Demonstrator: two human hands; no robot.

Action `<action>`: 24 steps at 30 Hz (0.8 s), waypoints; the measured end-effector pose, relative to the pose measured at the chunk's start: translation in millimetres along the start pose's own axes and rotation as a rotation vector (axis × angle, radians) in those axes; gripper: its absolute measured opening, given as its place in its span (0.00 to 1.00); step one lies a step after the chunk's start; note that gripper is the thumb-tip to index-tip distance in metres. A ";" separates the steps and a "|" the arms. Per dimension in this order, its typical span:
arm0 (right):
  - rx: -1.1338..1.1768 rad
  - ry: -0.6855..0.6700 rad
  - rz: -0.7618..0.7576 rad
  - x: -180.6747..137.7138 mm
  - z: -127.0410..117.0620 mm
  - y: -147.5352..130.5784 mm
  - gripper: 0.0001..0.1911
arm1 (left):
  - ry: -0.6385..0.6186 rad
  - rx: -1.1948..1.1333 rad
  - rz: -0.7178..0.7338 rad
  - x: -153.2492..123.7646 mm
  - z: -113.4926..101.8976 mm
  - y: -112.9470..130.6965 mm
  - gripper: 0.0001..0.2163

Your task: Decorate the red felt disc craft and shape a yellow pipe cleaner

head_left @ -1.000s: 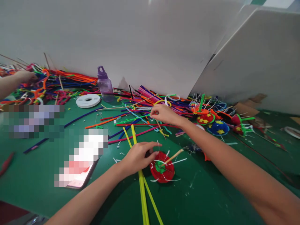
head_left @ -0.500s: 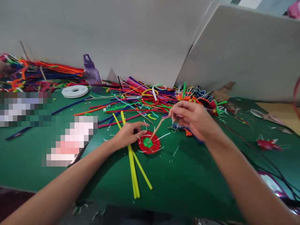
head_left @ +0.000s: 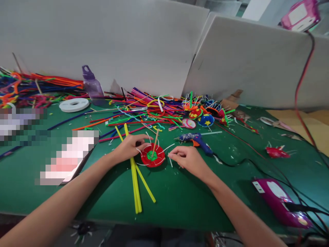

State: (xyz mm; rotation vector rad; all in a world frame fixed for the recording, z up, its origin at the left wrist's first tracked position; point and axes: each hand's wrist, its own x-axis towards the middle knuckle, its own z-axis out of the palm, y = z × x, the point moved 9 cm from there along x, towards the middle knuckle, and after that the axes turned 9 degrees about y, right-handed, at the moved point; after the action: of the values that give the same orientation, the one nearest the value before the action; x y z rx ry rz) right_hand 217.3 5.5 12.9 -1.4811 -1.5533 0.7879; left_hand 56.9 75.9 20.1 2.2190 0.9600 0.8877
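A red disc (head_left: 146, 160) with a green centre and a thin wooden stick (head_left: 155, 141) standing in it lies on the green table (head_left: 185, 195). White strips stick out around its rim. My left hand (head_left: 130, 146) rests on the disc's left edge, fingers over it and over the yellow pipe cleaners (head_left: 134, 178). My right hand (head_left: 186, 158) is just right of the disc, fingertips pinched on a thin white strip (head_left: 170, 160) near the rim. A blue glue gun (head_left: 196, 140) lies right behind my right hand.
A heap of coloured pipe cleaners (head_left: 154, 109) and several finished discs (head_left: 205, 120) lie at the back by white boards. A purple bottle (head_left: 92, 85) and a white tape roll (head_left: 74, 105) stand at back left. A pink device (head_left: 279, 200) with black cables lies at right.
My right hand came back from the pipe cleaner heap and dropped down to the right side of the red disc. The stick now stands upright. My left hand stayed on the disc.
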 end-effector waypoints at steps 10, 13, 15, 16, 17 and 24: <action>-0.689 0.598 -0.181 -0.1 -84.1 -12.7 0.17 | 0.021 0.071 -0.039 1.3 -4.5 1.4 0.13; -0.914 0.656 -0.119 2.0 -105.7 -0.9 0.18 | 0.038 0.083 -0.038 2.5 -7.6 0.1 0.14; -1.023 0.624 -0.056 4.9 -113.9 13.1 0.24 | 0.063 0.112 -0.038 4.2 -11.5 -2.1 0.14; -1.053 0.604 -0.025 6.0 -117.2 20.6 0.27 | 0.078 0.133 -0.044 5.1 -13.8 -3.8 0.15; -1.069 0.584 -0.006 7.2 -119.7 27.3 0.30 | 0.090 0.155 -0.055 6.0 -15.9 -6.1 0.15; -1.065 0.359 0.012 14.6 -118.3 59.1 0.38 | 0.106 0.182 -0.148 8.0 -20.4 -19.6 0.17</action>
State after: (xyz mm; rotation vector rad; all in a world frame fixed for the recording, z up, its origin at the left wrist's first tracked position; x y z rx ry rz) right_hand 350.0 14.4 17.6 -2.1895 -1.7386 -0.4142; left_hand 37.8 98.2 21.9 2.2331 1.2830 0.8876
